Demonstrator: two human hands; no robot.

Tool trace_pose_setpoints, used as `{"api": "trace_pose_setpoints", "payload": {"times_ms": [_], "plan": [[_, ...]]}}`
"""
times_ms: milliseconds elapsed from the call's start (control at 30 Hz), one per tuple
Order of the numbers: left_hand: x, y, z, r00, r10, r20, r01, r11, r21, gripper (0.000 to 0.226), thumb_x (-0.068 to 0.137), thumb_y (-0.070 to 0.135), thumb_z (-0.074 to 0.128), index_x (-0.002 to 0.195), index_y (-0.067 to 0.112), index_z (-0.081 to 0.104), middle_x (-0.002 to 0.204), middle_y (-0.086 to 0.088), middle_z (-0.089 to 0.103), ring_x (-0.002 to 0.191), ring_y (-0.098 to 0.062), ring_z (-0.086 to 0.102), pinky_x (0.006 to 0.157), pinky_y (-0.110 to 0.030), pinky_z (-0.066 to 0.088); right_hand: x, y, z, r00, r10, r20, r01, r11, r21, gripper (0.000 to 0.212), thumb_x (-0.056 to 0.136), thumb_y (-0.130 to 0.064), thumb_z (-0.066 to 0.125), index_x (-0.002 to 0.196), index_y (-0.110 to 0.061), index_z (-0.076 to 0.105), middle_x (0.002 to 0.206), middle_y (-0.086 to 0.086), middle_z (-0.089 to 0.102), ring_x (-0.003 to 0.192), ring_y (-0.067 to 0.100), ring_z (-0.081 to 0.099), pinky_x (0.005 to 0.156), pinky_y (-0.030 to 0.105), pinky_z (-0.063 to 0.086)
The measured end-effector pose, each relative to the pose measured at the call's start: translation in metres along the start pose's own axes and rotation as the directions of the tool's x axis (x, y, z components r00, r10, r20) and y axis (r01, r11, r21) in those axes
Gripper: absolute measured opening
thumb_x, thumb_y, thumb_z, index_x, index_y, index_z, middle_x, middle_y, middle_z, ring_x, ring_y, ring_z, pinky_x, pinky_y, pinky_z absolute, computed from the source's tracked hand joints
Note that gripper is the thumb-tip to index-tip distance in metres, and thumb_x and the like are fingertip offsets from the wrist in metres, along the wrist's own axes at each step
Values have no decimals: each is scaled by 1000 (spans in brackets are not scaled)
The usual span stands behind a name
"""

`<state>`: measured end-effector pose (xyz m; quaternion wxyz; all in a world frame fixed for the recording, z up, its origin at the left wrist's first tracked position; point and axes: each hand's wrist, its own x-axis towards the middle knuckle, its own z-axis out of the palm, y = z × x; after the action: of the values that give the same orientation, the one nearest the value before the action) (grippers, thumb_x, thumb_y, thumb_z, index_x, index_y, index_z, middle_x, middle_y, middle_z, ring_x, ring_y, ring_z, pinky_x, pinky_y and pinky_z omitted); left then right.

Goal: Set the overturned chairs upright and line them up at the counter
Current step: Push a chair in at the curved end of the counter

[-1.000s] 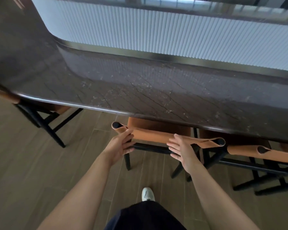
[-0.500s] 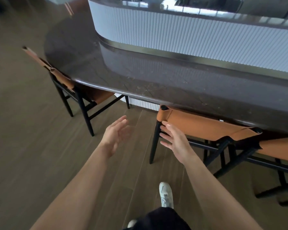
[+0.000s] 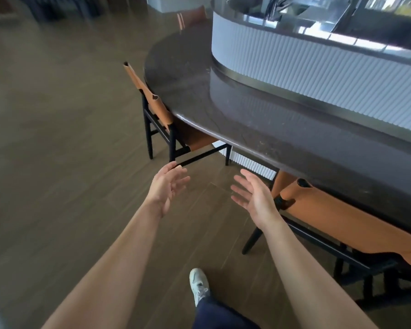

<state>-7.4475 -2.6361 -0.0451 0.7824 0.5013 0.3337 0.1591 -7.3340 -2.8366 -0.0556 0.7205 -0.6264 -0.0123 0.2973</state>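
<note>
Right hand (image 3: 254,198) now off upright tan chair (image 3: 342,217)

Chairs: 3 – left chair (image 3: 153,99), near chair (image 3: 342,214), far chair (image 3: 192,17) | worktop (image 3: 247,119): 1 | hands: 2 – left hand (image 3: 167,188), right hand (image 3: 256,198) | shoe (image 3: 198,284): 1

chair A (image 3: 157,108): tan leather back, black frame, upright, seat under the dark counter's (image 3: 247,110) rounded end | chair B (image 3: 337,210): same, upright, at near edge | chair C (image 3: 191,16): back visible beyond far edge
</note>
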Motion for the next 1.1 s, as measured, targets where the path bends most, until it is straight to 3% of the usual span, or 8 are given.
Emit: {"api": "trace_pose_setpoints", "payload": {"times_ms": [200,433,633,767,900,1100], "plan": [[62,28,-28,998,5,-65,-7,999,-36,43,98,26,54,140,18,45,123,-8,65,103,-22,68,81,-31,52,65,-7,56,998,49,41,-50,998,36,27,97,-35,58,122,-27,60,116,-1,71,101,19,71,81,36,59],[135,65,-50,991,24,-129,-29,999,-34,35,96,30,57,128,15,54,108,-8,73,99,-24,70,88,-37,52,142,-31,112,994,84,72,-88,995,53,29,97,-29,57,125,-18,60,112,5,73,99,22,72,81,38,58],[179,88,-75,984,-6,-177,-9,996,-85,23,97,30,56,116,18,58,107,-10,73,100,-26,69,82,-36,51,186,-31,160,984,137,110,-140,990,18,30,98,-32,55,123,-16,61,110,6,74,102,23,71,82,39,57],[216,108,-97,985,-23,-170,7,996,-92,17,97,33,55,105,19,61,106,-9,73,96,-24,70,80,-36,52,213,-29,200,980,165,111,-167,986,10,30,99,-34,52,121,-16,62,110,5,74,103,22,70,80,38,58],[258,133,-125,990,-56,-126,48,996,-71,22,96,36,55,109,18,60,105,-8,73,97,-24,70,79,-35,53,237,-23,244,982,170,87,-175,983,60,34,100,-35,51,125,-14,60,105,4,76,102,22,71,77,36,58],[316,180,-174,993,-112,-47,111,993,-25,26,96,36,57,111,14,60,105,-10,73,98,-25,70,78,-36,55,260,-15,318,980,199,3,-195,960,203,37,100,-38,51,127,-13,58,107,7,75,105,24,69,85,41,56]]}}
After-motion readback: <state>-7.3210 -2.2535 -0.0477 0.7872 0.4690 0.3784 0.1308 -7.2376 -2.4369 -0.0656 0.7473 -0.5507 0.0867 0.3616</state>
